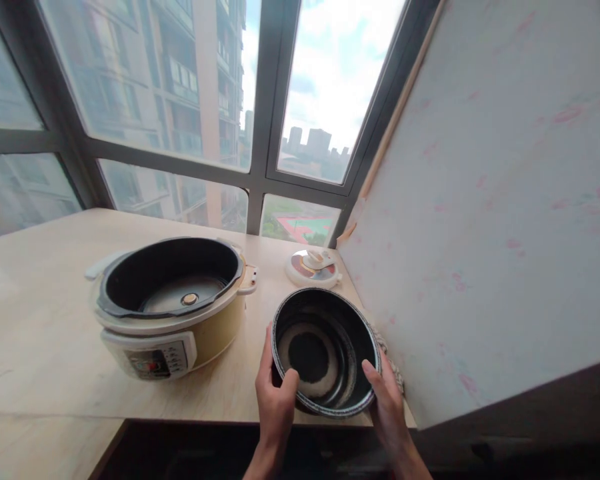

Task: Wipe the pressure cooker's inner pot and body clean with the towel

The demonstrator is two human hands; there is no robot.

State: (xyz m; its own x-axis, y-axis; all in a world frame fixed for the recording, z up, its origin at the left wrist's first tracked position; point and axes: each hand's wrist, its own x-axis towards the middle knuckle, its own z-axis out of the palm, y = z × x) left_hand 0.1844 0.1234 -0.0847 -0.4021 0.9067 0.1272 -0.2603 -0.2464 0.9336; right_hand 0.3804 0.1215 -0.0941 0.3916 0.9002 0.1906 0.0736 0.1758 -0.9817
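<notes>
A dark inner pot (307,357) with a speckled rim is tilted toward me near the front edge of the ledge. My left hand (276,393) grips its left side, thumb over the rim. On the opposite side, my right hand (386,393) holds the rim with its thumb on top and fingers around the outside. Pale rings mark the pot's inner bottom. To the left stands an electric pressure cooker (220,333) with no lid on it, its dark cavity showing a round metal piece at the bottom. Whether the pot touches the ledge I cannot tell.
The cooker's lid (314,268) lies behind the pot by the window. A bunched, speckled cloth (399,381) sits against the wall (480,233) at the right. Windows (180,87) close off the back of the pale ledge (35,320), which has a front edge near my wrists.
</notes>
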